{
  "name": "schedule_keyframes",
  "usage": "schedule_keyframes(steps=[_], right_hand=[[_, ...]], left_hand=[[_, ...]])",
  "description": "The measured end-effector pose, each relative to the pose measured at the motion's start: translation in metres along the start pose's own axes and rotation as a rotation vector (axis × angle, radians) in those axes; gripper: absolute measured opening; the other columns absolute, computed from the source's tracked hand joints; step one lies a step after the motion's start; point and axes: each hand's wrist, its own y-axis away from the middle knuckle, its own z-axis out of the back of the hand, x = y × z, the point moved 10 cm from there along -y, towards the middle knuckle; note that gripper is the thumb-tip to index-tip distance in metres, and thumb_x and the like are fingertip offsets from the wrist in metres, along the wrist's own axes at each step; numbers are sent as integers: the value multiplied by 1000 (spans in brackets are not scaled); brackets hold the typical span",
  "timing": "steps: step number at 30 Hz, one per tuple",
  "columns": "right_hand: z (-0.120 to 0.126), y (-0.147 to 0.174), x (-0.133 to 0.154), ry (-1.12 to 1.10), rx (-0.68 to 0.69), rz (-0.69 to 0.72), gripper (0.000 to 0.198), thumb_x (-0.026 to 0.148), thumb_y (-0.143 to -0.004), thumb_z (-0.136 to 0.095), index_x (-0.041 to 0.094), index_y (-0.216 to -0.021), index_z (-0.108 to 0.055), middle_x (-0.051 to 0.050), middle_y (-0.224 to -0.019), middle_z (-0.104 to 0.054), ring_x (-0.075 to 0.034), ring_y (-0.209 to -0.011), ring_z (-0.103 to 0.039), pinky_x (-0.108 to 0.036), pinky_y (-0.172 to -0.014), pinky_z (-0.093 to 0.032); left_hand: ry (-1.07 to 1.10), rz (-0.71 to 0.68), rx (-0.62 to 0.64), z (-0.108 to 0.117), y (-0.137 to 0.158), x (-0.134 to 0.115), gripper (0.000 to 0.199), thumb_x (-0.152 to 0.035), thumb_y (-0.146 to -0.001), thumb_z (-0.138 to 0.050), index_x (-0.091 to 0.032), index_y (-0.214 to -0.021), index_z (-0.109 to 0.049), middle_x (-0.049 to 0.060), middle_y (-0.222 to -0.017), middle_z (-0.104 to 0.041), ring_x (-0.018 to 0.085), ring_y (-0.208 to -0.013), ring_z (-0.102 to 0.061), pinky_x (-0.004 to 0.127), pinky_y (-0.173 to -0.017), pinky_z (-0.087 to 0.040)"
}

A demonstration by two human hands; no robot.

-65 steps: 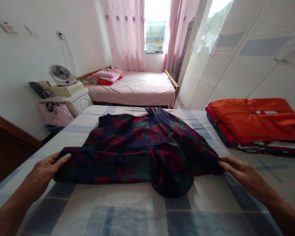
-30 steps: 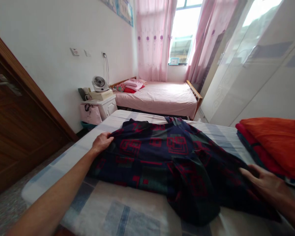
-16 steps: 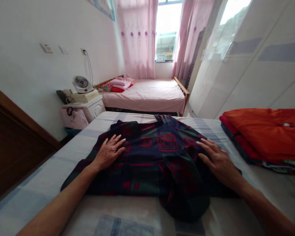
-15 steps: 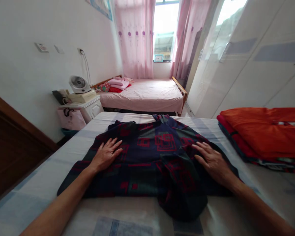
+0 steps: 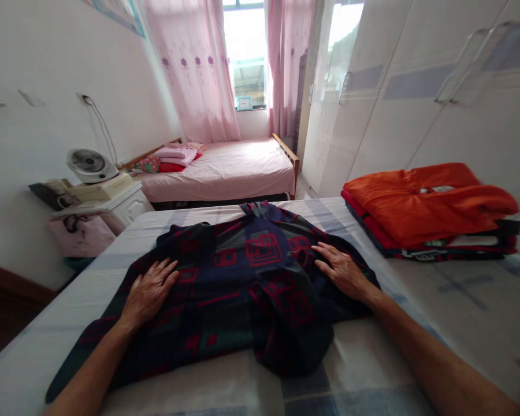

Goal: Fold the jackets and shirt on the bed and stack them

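Observation:
A dark navy and green shirt [image 5: 225, 289] with red square patterns lies spread on the bed in front of me, its collar toward the far edge. My left hand [image 5: 149, 289] rests flat on the left part of the garment, fingers stretched out. On the right side, my right hand [image 5: 342, 268] lies on the cloth, fingers extended and slightly apart. Between the hands, one sleeve is folded across the front, and its end hangs past the lower edge of the shirt onto the sheet.
A stack of folded clothes with an orange garment [image 5: 424, 202] on top sits at the right of the checked bed sheet [image 5: 450, 323]. Beyond are a pink-covered bed [image 5: 234, 167] and white wardrobe [image 5: 385, 115]. A small fan [image 5: 91, 164] stands on a cabinet at left.
My view has turned to the right, so more of the clothes stack and wardrobe shows. Both hands are still flat on the shirt.

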Motion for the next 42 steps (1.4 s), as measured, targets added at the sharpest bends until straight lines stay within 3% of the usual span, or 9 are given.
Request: schedule_keyframes(steps=[5, 10, 13, 15, 18, 25, 31, 37, 42], right_hand=[[-2, 0, -1, 5, 0, 1, 44, 40, -90, -38, 22, -128, -50, -9, -138, -46, -22, -128, -41, -42, -106, -32], [-1, 0, -2, -2, -6, -12, 44, 39, -90, -38, 21, -128, -51, -10, -139, -45, -22, -127, -41, -42, -105, -33], [0, 0, 0, 1, -10, -4, 44, 39, -90, -39, 21, -127, -51, -10, -138, -46, -23, -127, -42, -42, -105, -34], [2, 0, 1, 4, -21, 3, 43, 39, -90, -39, 21, -127, -52, -10, -137, -47, -23, -126, -43, -44, -104, -35], [2, 1, 2, 6, -22, 10, 43, 39, -90, -39, 20, -126, -52, -11, -137, -47, -23, -126, -43, -44, -104, -35], [5, 1, 5, 14, -28, 5, 42, 35, -89, -39, 20, -126, -53, -11, -137, -47, -23, -126, -43, -43, -104, -36], [2, 1, 4, 14, 3, -3, 45, 34, -89, -38, 17, -128, -51, -12, -139, -45, -24, -128, -41, -44, -105, -33], [2, 2, 4, 19, -3, 6, 44, 34, -89, -38, 17, -128, -51, -12, -138, -46, -24, -126, -43, -43, -105, -34], [14, 7, 15, 41, -117, 99, 37, 29, -86, -43, 22, -121, -54, -9, -136, -47, -24, -124, -45, -45, -100, -38]], left_hand=[[191, -111, -183, 53, 29, -89, 44, -47, -86, -38, -16, -108, -61, 13, -114, -61, 26, -111, -54, 41, -97, -41], [321, -394, 222, 35, 97, -230, 31, -46, -77, -59, -24, -99, -63, 5, -98, -61, 20, -91, -59, 32, -79, -48], [266, -447, 230, 20, 115, -260, 28, -36, -69, -69, -23, -93, -63, 5, -95, -61, 23, -90, -56, 38, -79, -47], [305, -452, 189, 16, 114, -261, 7, -25, -76, -61, -22, -82, -62, 5, -92, -61, 22, -88, -55, 38, -80, -46], [591, -377, 184, 20, 105, -247, 11, -25, -83, -49, -23, -83, -60, 6, -93, -62, 20, -88, -57, 34, -80, -46], [1265, 273, 274, 22, 95, -149, 36, -51, -80, -53, -24, -103, -51, -3, -70, -58, 13, -58, -57, 23, -51, -45], [832, 273, 99, 30, 90, -89, 52, -57, -74, -53, -19, -109, -55, 3, -85, -65, 20, -75, -64, 30, -69, -52], [394, -73, -110, 49, 129, -110, 38, -53, -75, -54, -30, -103, -63, 5, -114, -62, 25, -103, -61, 36, -90, -50], [198, 42, -149, 44, 165, -78, 63, -61, -66, -59, -30, -120, -54, 7, -119, -61, 30, -107, -59, 44, -92, -49]])
